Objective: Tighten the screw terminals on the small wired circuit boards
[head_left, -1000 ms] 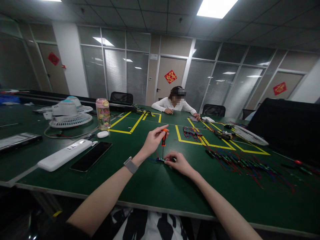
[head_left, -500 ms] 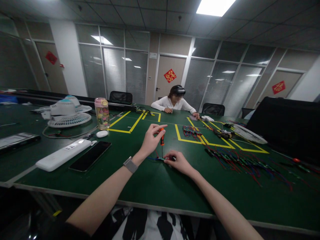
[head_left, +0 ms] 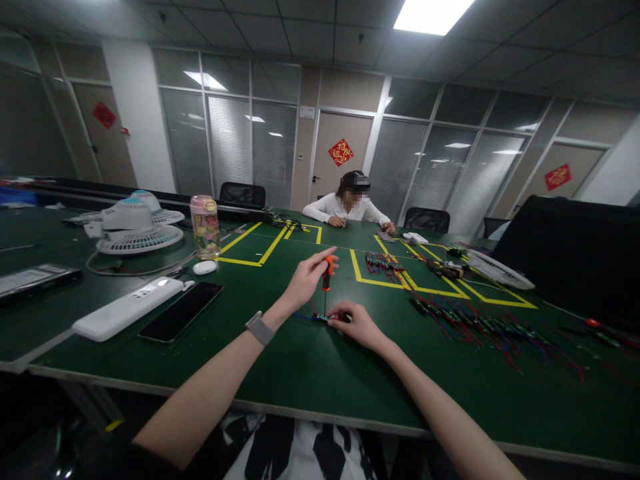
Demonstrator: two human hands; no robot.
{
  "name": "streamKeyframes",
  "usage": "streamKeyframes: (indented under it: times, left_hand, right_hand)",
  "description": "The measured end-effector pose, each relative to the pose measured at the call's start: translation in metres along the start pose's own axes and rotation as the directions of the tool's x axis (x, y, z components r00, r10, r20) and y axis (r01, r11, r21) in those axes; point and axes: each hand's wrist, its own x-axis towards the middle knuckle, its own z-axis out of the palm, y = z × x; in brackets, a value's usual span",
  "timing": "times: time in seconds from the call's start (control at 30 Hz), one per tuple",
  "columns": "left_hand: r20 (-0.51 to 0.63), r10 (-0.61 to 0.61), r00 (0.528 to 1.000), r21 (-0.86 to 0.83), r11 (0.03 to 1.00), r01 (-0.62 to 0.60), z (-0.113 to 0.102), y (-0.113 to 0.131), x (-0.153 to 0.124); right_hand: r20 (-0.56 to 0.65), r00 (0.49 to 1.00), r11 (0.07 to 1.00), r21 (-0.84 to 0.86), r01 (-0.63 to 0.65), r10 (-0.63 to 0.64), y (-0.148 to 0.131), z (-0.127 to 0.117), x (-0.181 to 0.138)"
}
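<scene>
My left hand (head_left: 304, 283) is closed round the orange handle of a small screwdriver (head_left: 327, 276), held upright with its tip down on a small circuit board with red and blue wires (head_left: 320, 318) lying on the green table (head_left: 310, 360). My right hand (head_left: 356, 323) rests on the table with its fingers pinched on the right end of that board. A grey watch sits on my left wrist.
A black phone (head_left: 181, 311), a white power strip (head_left: 128, 309), a white earbud case (head_left: 204, 267), a pink bottle (head_left: 205, 227) and white fans (head_left: 134, 230) lie left. Piles of wired boards (head_left: 480, 327) spread right. A person in white (head_left: 347, 206) sits across.
My left hand has shifted its fingers slightly on the screwdriver handle. The right hand and the board stay in place.
</scene>
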Motion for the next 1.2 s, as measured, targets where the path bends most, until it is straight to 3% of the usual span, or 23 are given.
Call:
streamKeyframes:
  times: [0.07, 0.17, 0.23, 0.37, 0.43, 0.57, 0.63, 0.8, 0.97, 1.13, 1.2]
  left_hand:
    - [-0.011, -0.013, 1.000, -0.019, 1.000, 0.013, 0.0004, 0.0000, -0.0003]
    - [-0.109, 0.061, 0.992, 0.131, 0.990, -0.047, -0.0002, 0.0004, -0.0015]
    - [-0.116, 0.089, 0.989, 0.181, 0.981, -0.067, -0.0011, 0.0007, -0.0014]
    - [-0.020, 0.007, 1.000, -0.021, 1.000, -0.007, -0.0009, 0.0004, 0.0003]
    - [-0.027, -0.010, 1.000, -0.045, 0.999, 0.009, -0.0001, 0.0002, 0.0002]
    - [-0.150, 0.079, 0.986, 0.178, 0.983, -0.052, -0.0001, 0.0010, -0.0021]
    - [-0.149, 0.118, 0.982, 0.234, 0.969, -0.081, -0.0005, 0.0019, -0.0025]
    - [-0.040, 0.037, 0.999, 0.039, 0.999, -0.036, 0.0003, 0.0023, -0.0014]
    - [-0.135, 0.132, 0.982, 0.244, 0.965, -0.096, -0.0007, 0.0004, -0.0015]
    - [-0.026, 0.036, 0.999, 0.044, 0.998, -0.035, -0.0005, -0.0007, -0.0002]
    - [-0.050, 0.043, 0.998, 0.071, 0.997, -0.040, -0.0001, 0.0000, -0.0010]
  right_hand:
    - [-0.003, 1.000, 1.000, 0.000, 0.002, -0.002, 0.0008, 0.0004, 0.0001]
    - [-0.001, 1.000, 1.000, -0.002, -0.001, 0.001, 0.0004, 0.0004, 0.0002]
    - [0.001, 1.000, 1.000, -0.003, -0.001, 0.001, -0.0004, 0.0001, 0.0002]
    - [0.003, 1.000, 1.000, -0.002, 0.001, -0.001, -0.0015, -0.0005, 0.0001]
    - [0.000, 1.000, 1.000, -0.004, -0.001, 0.001, -0.0016, -0.0006, -0.0001]
    - [0.001, 1.000, 1.000, -0.010, -0.005, 0.005, -0.0015, -0.0006, 0.0000]
    - [0.005, 1.000, 1.000, -0.009, -0.002, 0.003, -0.0009, -0.0006, 0.0000]
    - [0.007, 1.000, 1.000, -0.010, 0.009, -0.009, 0.0011, -0.0007, -0.0002]
    - [-0.001, 1.000, 1.000, -0.014, 0.015, -0.015, -0.0006, -0.0008, 0.0001]
    - [0.006, 1.000, 1.000, -0.002, 0.019, -0.019, -0.0018, -0.0017, -0.0006]
    - [0.010, 1.000, 1.000, -0.006, 0.017, -0.017, -0.0007, -0.0016, -0.0008]
